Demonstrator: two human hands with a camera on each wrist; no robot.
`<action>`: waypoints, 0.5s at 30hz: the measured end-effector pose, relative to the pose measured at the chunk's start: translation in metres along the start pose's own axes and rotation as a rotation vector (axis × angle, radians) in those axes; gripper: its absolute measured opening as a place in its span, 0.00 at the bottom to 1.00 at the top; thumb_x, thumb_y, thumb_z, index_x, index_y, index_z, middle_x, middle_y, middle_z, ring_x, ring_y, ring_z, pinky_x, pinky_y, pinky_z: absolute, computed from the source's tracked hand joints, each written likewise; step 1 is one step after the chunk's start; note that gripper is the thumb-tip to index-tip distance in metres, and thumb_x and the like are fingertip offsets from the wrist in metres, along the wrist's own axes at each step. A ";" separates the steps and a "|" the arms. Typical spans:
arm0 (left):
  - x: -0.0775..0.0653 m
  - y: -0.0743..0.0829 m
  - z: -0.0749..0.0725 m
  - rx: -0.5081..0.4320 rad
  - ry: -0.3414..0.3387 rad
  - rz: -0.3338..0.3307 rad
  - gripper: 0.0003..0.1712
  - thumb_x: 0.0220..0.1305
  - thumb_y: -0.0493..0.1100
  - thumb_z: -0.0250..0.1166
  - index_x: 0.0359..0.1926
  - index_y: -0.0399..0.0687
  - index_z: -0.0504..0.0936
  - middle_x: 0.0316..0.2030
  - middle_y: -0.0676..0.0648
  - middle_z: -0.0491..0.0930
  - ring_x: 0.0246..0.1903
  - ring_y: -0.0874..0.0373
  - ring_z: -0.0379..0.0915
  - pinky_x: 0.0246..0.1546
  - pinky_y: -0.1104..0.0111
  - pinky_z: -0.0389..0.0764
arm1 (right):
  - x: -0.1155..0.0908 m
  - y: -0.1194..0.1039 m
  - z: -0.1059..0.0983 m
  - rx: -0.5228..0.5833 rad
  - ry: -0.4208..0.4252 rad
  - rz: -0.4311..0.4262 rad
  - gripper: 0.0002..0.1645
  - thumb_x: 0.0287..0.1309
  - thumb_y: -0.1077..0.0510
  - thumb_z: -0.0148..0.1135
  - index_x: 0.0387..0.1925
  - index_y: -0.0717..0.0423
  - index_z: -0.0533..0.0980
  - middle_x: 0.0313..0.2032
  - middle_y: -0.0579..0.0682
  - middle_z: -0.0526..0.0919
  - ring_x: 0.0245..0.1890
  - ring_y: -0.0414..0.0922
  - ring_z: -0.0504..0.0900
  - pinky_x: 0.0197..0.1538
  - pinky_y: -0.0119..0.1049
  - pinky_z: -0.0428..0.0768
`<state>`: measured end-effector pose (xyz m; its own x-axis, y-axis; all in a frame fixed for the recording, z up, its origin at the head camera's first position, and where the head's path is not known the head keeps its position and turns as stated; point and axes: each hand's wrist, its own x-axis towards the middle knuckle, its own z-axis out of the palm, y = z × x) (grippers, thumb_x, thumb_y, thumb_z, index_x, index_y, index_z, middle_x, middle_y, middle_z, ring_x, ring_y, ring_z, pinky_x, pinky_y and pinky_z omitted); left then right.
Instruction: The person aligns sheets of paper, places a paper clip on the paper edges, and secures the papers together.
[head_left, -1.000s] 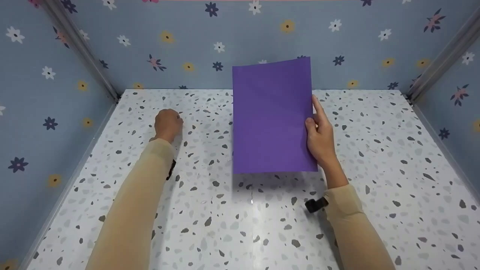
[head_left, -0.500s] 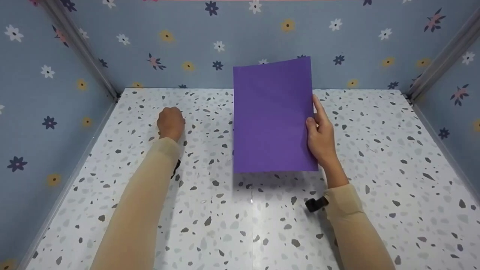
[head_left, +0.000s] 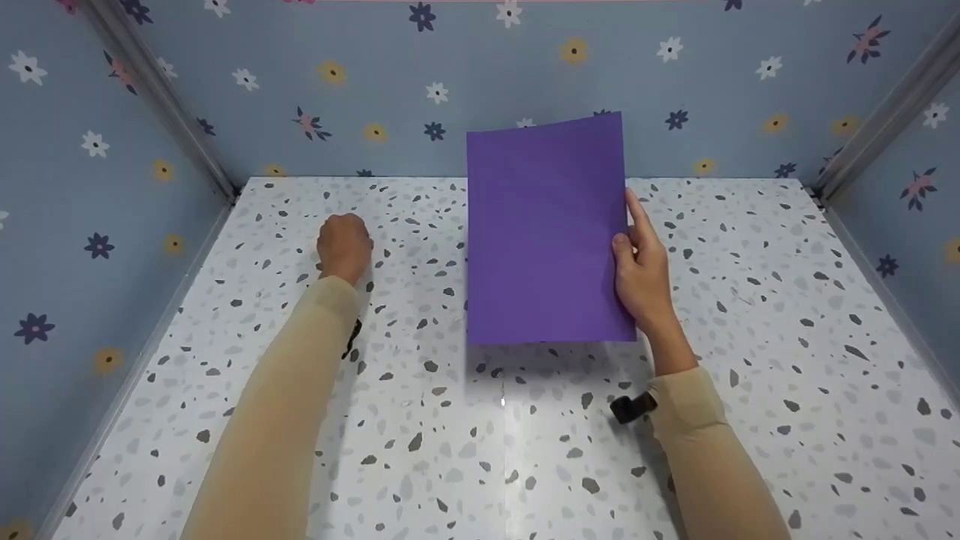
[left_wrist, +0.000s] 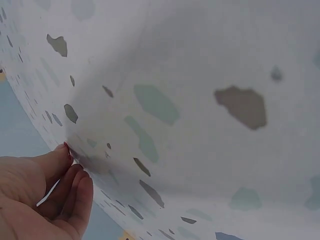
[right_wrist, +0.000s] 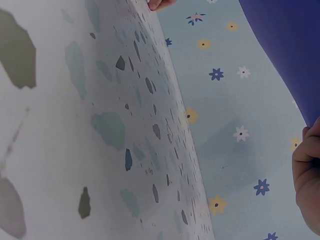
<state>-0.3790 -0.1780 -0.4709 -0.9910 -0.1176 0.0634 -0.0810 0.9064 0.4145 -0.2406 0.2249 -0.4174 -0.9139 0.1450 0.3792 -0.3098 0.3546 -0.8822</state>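
In the head view, a plain purple sheet of paper (head_left: 546, 232) stands upright, slightly bent along its top edge. My right hand (head_left: 643, 274) grips its right edge, thumb on the near face and the other fingers mostly behind it. The right wrist view catches part of the purple sheet (right_wrist: 292, 45) at upper right, above the curled fingers of that hand (right_wrist: 309, 175). My left hand (head_left: 345, 246) is low over the table to the left, fingers curled. In the left wrist view the left hand (left_wrist: 47, 195) has thumb and fingertips close together at the tabletop, with nothing visible between them.
The white speckled table (head_left: 420, 465) spreads under both hands. Blue flowered walls (head_left: 255, 127) enclose it at the back and both sides, with metal posts (head_left: 165, 97) in the corners. A black strap device (head_left: 634, 409) sits at the right wrist.
My left hand has shifted slightly to the right and turned so its back faces up. The right hand and the purple sheet of paper stay almost still.
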 end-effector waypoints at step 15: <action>-0.006 0.005 0.002 -0.148 0.011 -0.034 0.10 0.77 0.31 0.61 0.52 0.32 0.85 0.50 0.34 0.83 0.50 0.40 0.78 0.60 0.49 0.79 | 0.010 0.037 -0.001 -0.020 0.019 -0.051 0.37 0.80 0.67 0.47 0.83 0.42 0.61 0.36 0.59 0.82 0.34 0.44 0.76 0.42 0.35 0.73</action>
<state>-0.3741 -0.1719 -0.4708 -0.9867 -0.1526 0.0568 -0.0972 0.8320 0.5462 -0.2614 0.2405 -0.4459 -0.8919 0.1441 0.4287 -0.3501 0.3800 -0.8561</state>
